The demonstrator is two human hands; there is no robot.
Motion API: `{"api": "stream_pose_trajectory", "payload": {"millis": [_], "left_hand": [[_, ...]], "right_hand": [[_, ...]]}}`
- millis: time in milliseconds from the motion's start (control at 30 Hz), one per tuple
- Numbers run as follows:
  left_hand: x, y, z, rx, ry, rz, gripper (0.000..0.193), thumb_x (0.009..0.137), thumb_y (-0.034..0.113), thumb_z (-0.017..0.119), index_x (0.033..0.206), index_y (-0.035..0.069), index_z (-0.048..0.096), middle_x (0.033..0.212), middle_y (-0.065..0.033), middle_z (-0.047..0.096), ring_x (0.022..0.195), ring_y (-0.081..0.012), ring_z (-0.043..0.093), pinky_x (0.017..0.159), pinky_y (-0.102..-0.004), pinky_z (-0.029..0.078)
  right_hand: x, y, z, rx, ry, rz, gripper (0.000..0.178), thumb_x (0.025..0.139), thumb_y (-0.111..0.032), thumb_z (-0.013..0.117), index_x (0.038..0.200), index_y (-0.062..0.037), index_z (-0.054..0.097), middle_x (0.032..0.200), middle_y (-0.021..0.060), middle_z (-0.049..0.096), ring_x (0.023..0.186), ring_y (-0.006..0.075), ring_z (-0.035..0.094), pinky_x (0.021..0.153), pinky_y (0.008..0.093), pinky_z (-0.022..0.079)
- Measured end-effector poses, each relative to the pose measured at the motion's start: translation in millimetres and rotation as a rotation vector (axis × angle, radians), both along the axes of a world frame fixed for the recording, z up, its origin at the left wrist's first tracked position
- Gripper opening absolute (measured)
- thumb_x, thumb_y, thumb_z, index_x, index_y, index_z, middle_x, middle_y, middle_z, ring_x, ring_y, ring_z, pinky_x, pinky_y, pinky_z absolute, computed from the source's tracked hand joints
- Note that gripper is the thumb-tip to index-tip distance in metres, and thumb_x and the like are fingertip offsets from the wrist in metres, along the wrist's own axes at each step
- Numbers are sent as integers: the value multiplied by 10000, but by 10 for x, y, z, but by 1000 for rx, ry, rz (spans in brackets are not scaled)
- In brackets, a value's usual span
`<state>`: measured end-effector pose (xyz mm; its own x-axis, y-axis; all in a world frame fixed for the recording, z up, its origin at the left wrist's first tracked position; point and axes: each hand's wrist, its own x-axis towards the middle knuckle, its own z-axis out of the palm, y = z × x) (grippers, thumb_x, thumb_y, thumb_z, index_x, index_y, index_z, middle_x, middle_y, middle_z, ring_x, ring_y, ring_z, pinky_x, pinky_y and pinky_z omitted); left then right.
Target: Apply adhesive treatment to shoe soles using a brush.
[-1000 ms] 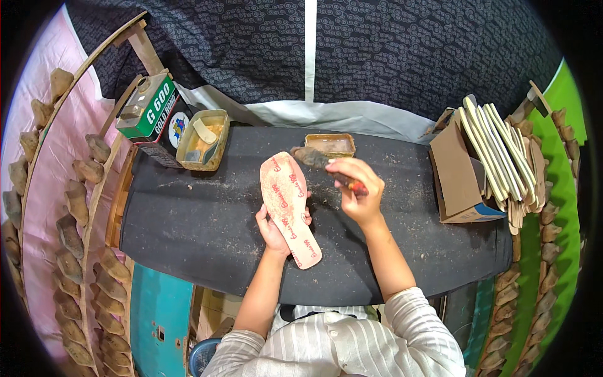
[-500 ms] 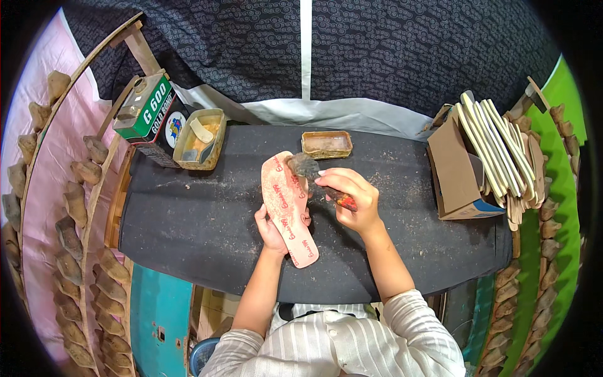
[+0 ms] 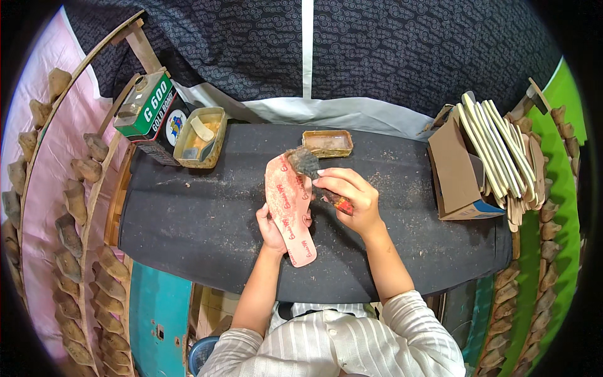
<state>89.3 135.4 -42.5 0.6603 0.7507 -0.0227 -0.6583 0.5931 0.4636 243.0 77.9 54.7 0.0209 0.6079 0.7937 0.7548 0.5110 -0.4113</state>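
My left hand [image 3: 271, 230] is closed around a pink shoe insole [image 3: 289, 210] from below, thumb on its left edge and fingertips showing at its right. The insole tilts, its wide end pointing away from me, with red print over its face. In my right hand [image 3: 355, 200] is a brush [image 3: 304, 162] with dark, caked bristles and a red-and-yellow mark on its handle. Its bristles touch the insole's wide far end. Just beyond them stands a shallow rectangular tray [image 3: 327, 144] with amber residue on its walls.
Back left on the black-covered table [image 3: 207, 232] stand a green-and-black metal can [image 3: 151, 119] and a yellowish tub [image 3: 215, 148] with scraps. At right, a cardboard box [image 3: 453, 173] holds stacked insoles [image 3: 496, 147]. Wooden shoe lasts [image 3: 68, 232] line racks at both sides.
The brush has shifted very slightly toward the insole's far edge, and the insole has turned a little upright. Both hands keep their hold.
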Motion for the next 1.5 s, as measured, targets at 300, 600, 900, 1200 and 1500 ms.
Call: {"api": "stream_pose_trajectory", "payload": {"millis": [300, 600, 900, 1200, 1500], "left_hand": [[-25, 48, -92, -32, 25, 51, 666, 822, 552, 326, 1225, 40, 462, 988, -145, 582, 740, -241, 582, 660, -372, 493], [-37, 69, -102, 43, -61, 59, 660, 825, 563, 314, 1251, 78, 450, 1110, -96, 551, 826, -233, 561, 717, -381, 471], [-11, 72, 53, -29, 0, 231, 697, 808, 608, 318, 1275, 105, 438, 1154, -107, 541, 928, -237, 527, 758, -404, 431], [14, 52, 131, -64, 60, 231, 730, 801, 636, 311, 1305, 119, 420, 1135, -91, 543, 923, -229, 539, 746, -376, 444], [-79, 203, -228, 125, -617, -10, 657, 865, 536, 318, 1361, 108, 374, 1293, -164, 479, 1154, -294, 475, 970, -393, 387]], "right_hand": [[62, -88, 28, -149, 69, 143, 344, 600, 60, 564, 913, -57, 644, 915, 109, 628, 841, 272, 637, 738, 338, 520], [-53, -3, -30, -21, 43, 41, 393, 538, 104, 581, 888, -51, 670, 894, 104, 645, 835, 239, 642, 680, 310, 533], [-152, -11, -56, -116, 91, 216, 406, 542, 111, 556, 899, -50, 663, 922, 99, 648, 839, 254, 648, 716, 330, 532], [-121, -20, -113, -128, 80, 185, 385, 564, 97, 606, 913, -51, 670, 918, 104, 646, 854, 246, 646, 725, 319, 530], [-285, 32, -115, -36, 77, 113, 364, 571, 81, 630, 911, -47, 661, 906, 108, 649, 857, 266, 644, 739, 332, 526]]}}
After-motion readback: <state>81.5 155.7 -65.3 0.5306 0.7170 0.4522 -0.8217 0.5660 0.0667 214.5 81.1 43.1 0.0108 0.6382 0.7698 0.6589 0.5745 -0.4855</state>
